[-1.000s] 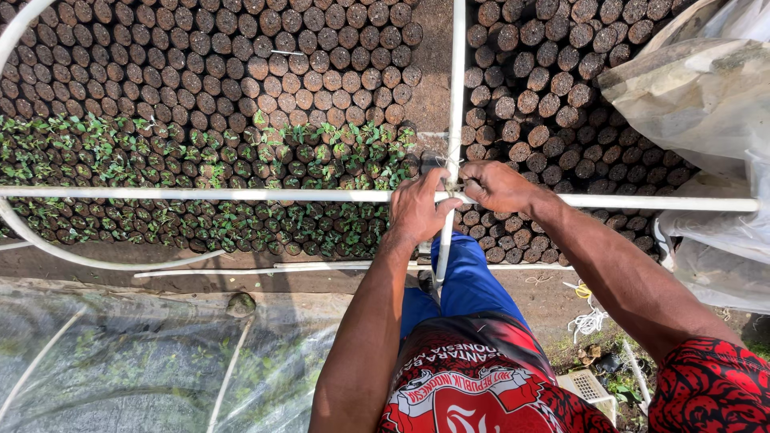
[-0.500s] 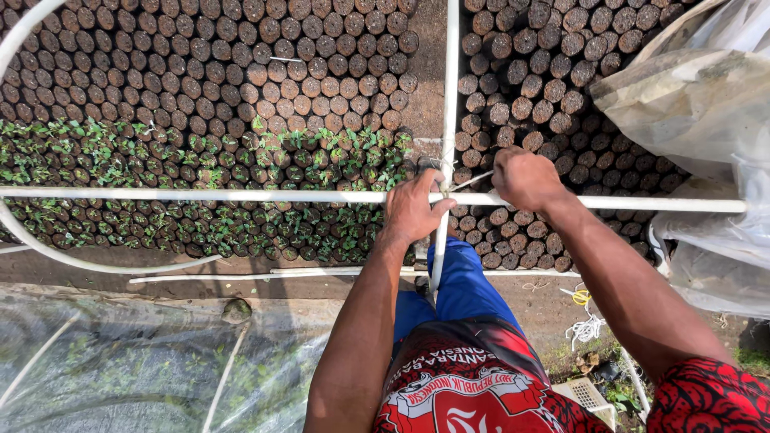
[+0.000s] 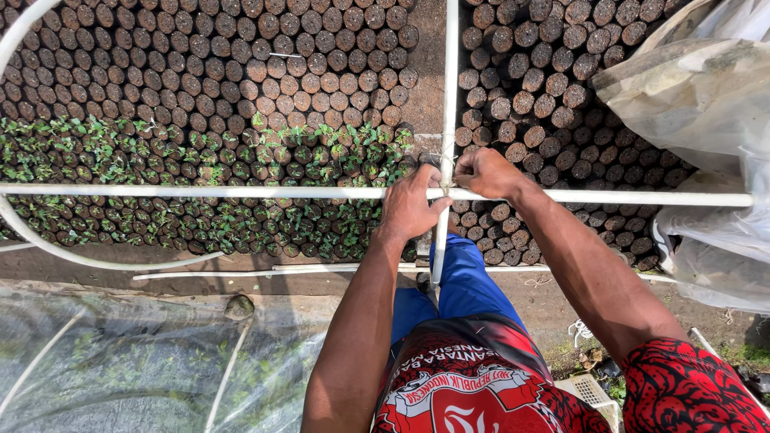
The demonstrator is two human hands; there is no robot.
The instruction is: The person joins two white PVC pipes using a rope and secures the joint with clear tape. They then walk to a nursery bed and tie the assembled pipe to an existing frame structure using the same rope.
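Both hands at crossing of two white pipes, little free room there. Left hand (image 3: pixel 411 207) closed on horizontal pipe (image 3: pixel 200 192). Right hand (image 3: pixel 485 172) pinches thin string (image 3: pixel 447 158) at joint, fingers closed. Upright pipe (image 3: pixel 451 72) runs between pot beds. Below: rows of soil-filled pots (image 3: pixel 200 48), seedlings (image 3: pixel 160 152) in nearer rows. Plastic sheet (image 3: pixel 120 361) on ground, lower left.
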